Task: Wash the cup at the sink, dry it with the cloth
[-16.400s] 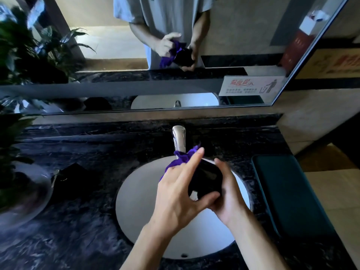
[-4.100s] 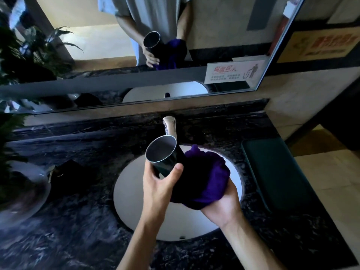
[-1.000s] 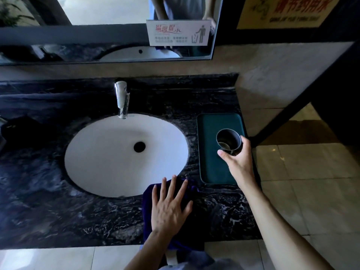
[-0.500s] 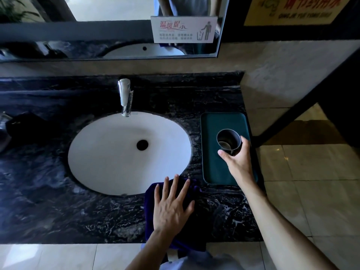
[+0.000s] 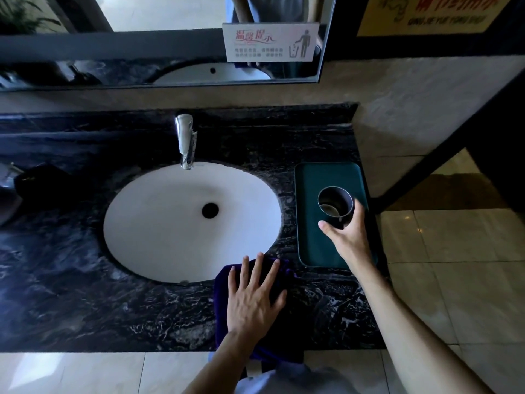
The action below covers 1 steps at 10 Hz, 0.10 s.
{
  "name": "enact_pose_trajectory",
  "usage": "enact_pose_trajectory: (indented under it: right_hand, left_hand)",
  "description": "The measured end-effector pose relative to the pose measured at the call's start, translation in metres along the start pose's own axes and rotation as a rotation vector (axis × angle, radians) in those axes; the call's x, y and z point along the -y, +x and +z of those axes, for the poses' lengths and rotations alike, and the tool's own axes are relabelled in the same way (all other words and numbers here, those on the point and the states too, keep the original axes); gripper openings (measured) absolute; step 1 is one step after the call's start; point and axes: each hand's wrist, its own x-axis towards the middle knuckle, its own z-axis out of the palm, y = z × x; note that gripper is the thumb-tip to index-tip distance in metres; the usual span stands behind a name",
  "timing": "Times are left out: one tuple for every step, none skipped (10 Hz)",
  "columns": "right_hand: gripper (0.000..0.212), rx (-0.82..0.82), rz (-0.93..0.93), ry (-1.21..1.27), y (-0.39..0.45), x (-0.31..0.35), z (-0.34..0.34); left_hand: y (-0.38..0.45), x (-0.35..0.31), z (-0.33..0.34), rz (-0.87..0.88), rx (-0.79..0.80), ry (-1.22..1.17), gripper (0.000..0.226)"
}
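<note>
A dark metal cup (image 5: 335, 201) stands upright on the green tray (image 5: 318, 177) right of the white oval sink (image 5: 159, 223). My right hand (image 5: 348, 237) grips the cup's near side with thumb and fingers around it. The purple cloth (image 5: 221, 282) lies on the black marble counter in front of the sink, hanging over the front edge. Flat on top of it rests my left hand (image 5: 252, 297), fingers spread and straight.
A chrome tap (image 5: 184, 140) stands behind the sink with no water running. A dark object (image 5: 42, 183) sits on the black marble counter (image 5: 71, 294) at far left. A mirror with a notice sign (image 5: 270, 42) lines the back wall. Tiled floor lies to the right.
Both hands are where they were half a second ago: the left flat on the cloth, the right holding the cup on the tray. Only the camera view shifted slightly.
</note>
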Motion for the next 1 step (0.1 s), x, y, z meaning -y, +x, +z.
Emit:
enact_pose_trajectory:
  right_hand:
    - [0.089, -0.018, 0.014, 0.091, -0.0048, 0.0057, -0.0033]
  left_hand:
    - [0.0, -0.0004, 0.0003, -0.029, -0.011, -0.052, 0.076]
